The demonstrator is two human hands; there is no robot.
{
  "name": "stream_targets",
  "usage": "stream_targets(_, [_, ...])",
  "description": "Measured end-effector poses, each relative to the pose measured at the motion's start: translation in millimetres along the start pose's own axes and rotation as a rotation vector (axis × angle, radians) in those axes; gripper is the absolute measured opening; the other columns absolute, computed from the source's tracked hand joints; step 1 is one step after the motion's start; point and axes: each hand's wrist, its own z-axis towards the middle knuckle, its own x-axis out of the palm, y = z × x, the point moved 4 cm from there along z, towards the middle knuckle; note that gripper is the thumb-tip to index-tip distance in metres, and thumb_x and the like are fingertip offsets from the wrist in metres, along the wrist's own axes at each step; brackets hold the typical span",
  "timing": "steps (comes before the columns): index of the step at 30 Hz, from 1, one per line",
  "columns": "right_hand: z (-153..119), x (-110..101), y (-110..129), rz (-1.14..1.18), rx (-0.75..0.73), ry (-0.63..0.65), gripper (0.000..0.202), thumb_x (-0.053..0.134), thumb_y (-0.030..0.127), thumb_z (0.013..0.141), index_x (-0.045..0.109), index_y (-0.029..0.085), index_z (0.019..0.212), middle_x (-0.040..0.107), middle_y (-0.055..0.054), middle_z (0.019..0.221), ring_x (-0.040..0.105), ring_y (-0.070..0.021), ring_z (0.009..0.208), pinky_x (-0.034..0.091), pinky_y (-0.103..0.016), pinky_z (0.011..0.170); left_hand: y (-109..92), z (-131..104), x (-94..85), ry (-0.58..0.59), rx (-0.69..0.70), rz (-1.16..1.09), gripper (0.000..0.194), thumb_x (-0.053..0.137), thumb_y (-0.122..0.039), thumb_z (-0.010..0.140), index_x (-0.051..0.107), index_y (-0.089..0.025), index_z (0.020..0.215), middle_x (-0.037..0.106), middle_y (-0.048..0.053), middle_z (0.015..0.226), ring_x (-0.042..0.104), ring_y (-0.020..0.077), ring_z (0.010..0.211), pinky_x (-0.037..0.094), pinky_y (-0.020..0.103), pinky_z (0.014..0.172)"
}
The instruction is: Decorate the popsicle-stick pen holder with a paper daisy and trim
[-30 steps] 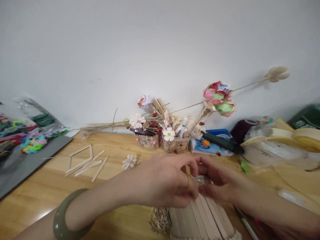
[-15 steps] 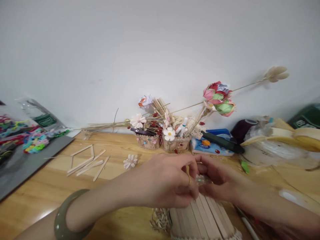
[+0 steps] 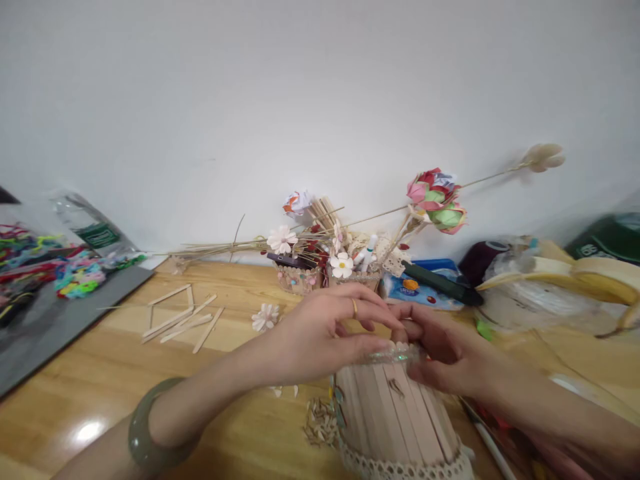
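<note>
A holder of pale wooden craft sticks (image 3: 400, 413) stands at the front, with glittery trim (image 3: 385, 357) along its upper edge and lace (image 3: 410, 467) at its lower edge. My left hand (image 3: 325, 330) grips the upper edge, thumb on the trim and fingers arched over it. From the other side, my right hand (image 3: 440, 347) closes round the same edge, thumb outside and fingers curled within. Both hands' fingertips meet near the rim. A small dark curled bit (image 3: 397, 388) shows against the sticks. A pile of small dried pieces (image 3: 321, 423) lies to the holder's left.
Loose craft sticks (image 3: 187, 320) and a pale flower (image 3: 265, 317) lie at left. Two decorated pots (image 3: 299, 279) with flowers and pens stand by the wall. A blue tissue pack (image 3: 420, 293), tape rolls (image 3: 600, 273) and a white pen (image 3: 487, 437) are at right.
My left hand has turned flatter, its thumb now along the trim, which shows more. The small dark bit has appeared on the sticks. The view has shifted slightly.
</note>
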Motion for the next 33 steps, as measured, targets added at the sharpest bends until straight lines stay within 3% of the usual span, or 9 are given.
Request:
stream_targets(3, [-3,-3,0,-0.039,0.011,-0.054,0.032,0.055,0.018,0.076,0.037,0.023,0.102,0.046,0.004,0.078,0.045,-0.0085,0.068,0.037,-0.021,0.059,5,-4,-2.4,-0.122,-0.174,0.026,0.018,0.056,-0.023,0.081,0.068,-0.017,0.092,0.065,0.005,0.092,0.059,0.0158,0.084,0.047,0.027,0.069])
stream_targets(6, [-5,-4,-1,-0.082,0.008,-0.101,0.036,0.057,0.022,0.075,0.036,0.023,0.105,0.047,0.003,0.079,0.046,-0.0093,0.068,0.038,-0.022,0.058,9,-9,0.7,-0.157,-0.296,0.075,0.02,0.062,-0.033,0.075,0.065,-0.018,0.089,0.066,0.004,0.091,0.058,0.0191,0.087,0.045,0.033,0.078])
stream_targets(9, [-7,-5,1,-0.141,0.006,-0.159,0.038,0.057,0.025,0.077,0.036,0.024,0.108,0.05,0.001,0.084,0.049,-0.0121,0.075,0.04,-0.025,0.063,15,-12,10.0,-0.056,-0.412,0.031,0.033,0.068,-0.038,0.067,0.062,-0.018,0.092,0.065,0.003,0.089,0.057,0.02,0.081,0.045,0.033,0.071])
stream_targets(12, [-9,-6,5,-0.223,0.022,-0.23,0.034,0.053,0.027,0.078,0.038,0.025,0.108,0.053,0.0,0.088,0.05,-0.0145,0.078,0.042,-0.028,0.066,20,-12,21.1,0.088,-0.51,-0.178,0.032,0.07,-0.027,0.062,0.061,-0.015,0.09,0.062,0.001,0.079,0.056,0.0158,0.07,0.043,0.028,0.063])
stream_targets(16, [-11,-4,12,-0.379,0.075,-0.27,0.025,0.058,0.03,0.074,0.052,0.023,0.097,0.057,-0.004,0.099,0.051,-0.0225,0.095,0.04,-0.036,0.079,23,-8,25.6,0.118,-0.517,-0.345,0.028,0.07,-0.017,0.06,0.059,-0.014,0.085,0.057,-0.002,0.073,0.053,0.0118,0.067,0.042,0.023,0.062])
stream_targets(19, [-12,-1,18,-0.506,0.135,-0.25,0.023,0.058,0.033,0.071,0.059,0.022,0.091,0.061,-0.004,0.093,0.053,-0.0257,0.095,0.042,-0.037,0.077,23,-8,26.8,0.138,-0.481,-0.392,0.025,0.069,-0.017,0.061,0.059,-0.015,0.084,0.058,-0.003,0.073,0.053,0.0106,0.067,0.042,0.022,0.062])
stream_targets(27, [-8,0,22,-0.647,0.164,-0.192,0.023,0.052,0.037,0.072,0.061,0.021,0.085,0.064,-0.003,0.084,0.059,-0.0217,0.083,0.046,-0.032,0.068,24,-8,29.7,0.152,-0.492,-0.369,0.031,0.07,-0.019,0.06,0.06,-0.016,0.089,0.057,-0.004,0.069,0.051,0.0101,0.061,0.04,0.022,0.058])
stream_targets(33, [-9,1,22,-0.632,0.15,-0.185,0.022,0.053,0.038,0.073,0.062,0.021,0.084,0.065,-0.002,0.081,0.059,-0.0198,0.078,0.047,-0.03,0.064,20,-7,30.1,0.147,-0.493,-0.382,0.017,0.07,-0.019,0.063,0.059,-0.016,0.077,0.056,-0.006,0.067,0.048,0.0073,0.058,0.038,0.02,0.056])
